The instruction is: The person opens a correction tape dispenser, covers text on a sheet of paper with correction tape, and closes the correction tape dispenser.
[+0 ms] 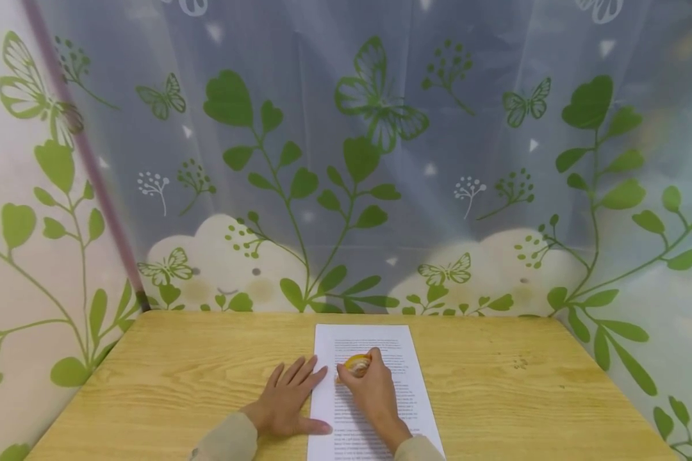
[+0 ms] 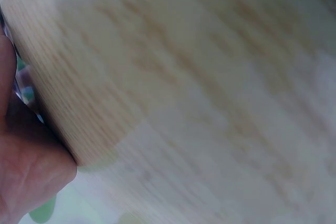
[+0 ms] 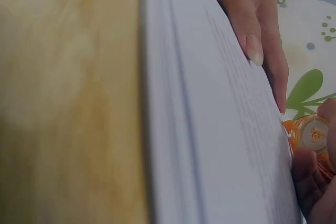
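A printed sheet of paper [image 1: 375, 442] lies lengthwise on the table, covered with lines of small text. My right hand [image 1: 376, 392] pinches an orange, see-through correction tape [image 1: 357, 365] between thumb and fingers, low over the upper text. In the right wrist view, the round reel of the correction tape [image 3: 315, 134] shows beside the fingertips. My left hand [image 1: 291, 398] rests with fingers spread at the paper's left edge, thumb on the margin. Only part of the left hand [image 2: 31, 171] enters the left wrist view, at its lower left.
The wooden table [image 1: 207, 358] spreads to both sides of the paper. Behind its far edge hangs a curtain [image 1: 323, 192] printed with green leaves, butterflies and clouds. Small dark marks [image 1: 519, 362] dot the tabletop at the right.
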A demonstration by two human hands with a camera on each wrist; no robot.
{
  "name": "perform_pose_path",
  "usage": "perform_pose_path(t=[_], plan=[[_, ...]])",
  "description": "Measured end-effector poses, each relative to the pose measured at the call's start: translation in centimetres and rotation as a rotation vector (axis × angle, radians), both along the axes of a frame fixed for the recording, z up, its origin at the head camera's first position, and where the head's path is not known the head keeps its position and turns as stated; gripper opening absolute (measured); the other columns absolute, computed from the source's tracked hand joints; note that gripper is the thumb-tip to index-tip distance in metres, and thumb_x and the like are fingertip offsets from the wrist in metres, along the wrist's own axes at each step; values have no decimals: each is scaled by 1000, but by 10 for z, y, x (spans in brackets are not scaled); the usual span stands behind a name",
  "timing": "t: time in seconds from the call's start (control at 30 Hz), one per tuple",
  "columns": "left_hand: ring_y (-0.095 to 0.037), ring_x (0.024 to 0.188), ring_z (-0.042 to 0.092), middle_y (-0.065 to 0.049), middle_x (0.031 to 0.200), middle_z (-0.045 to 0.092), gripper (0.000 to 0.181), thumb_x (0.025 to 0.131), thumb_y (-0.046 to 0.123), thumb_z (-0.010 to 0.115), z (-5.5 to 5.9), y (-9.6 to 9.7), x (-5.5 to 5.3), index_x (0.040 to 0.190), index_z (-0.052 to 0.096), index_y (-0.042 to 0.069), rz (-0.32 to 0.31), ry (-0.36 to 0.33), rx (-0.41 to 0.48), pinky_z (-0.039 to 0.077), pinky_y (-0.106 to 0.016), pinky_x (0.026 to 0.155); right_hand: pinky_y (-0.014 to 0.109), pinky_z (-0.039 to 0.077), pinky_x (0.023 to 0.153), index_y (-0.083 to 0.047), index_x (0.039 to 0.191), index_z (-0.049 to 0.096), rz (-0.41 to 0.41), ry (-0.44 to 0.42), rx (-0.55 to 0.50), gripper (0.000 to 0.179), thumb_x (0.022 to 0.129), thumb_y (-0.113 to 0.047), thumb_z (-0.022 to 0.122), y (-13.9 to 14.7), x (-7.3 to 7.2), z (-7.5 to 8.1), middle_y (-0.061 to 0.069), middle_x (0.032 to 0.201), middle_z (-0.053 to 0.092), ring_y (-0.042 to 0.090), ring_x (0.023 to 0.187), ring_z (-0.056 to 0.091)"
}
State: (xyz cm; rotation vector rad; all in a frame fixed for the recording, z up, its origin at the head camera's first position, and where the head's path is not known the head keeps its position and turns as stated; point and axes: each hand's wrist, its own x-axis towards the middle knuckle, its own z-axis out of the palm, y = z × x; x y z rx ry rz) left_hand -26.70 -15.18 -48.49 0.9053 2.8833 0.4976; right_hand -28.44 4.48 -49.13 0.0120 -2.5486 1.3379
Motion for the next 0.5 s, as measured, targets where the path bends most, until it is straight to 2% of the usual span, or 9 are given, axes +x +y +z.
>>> perform_pose_path(t=[0.17,0.33,0.5], plan=[[-43,139,16,-20,154,20,99,78,72,57,-3,-1,0,148,32,7,-14,26,25,10,-66,105,28,47,53,-6,96,46,2,17,-16,48,77,-34,79,8,0,-1,3,72,58,12,59,56],[-41,140,15,-18,155,19,97,79,70,57,5,0,2,149,31,9,-7,6,7,10,-64,106,29,48,54,-5,96,46,2,19,-21,48,77,-34,79,14,1,-1,3,73,59,13,60,57],[-39,141,14,-17,156,18,96,80,70,57,7,1,3,150,29,10,-5,-8,-14,10,-63,107,29,49,56,-6,95,46,-12,21,-17,47,77,-33,80,19,0,-2,3,74,61,12,62,58]])
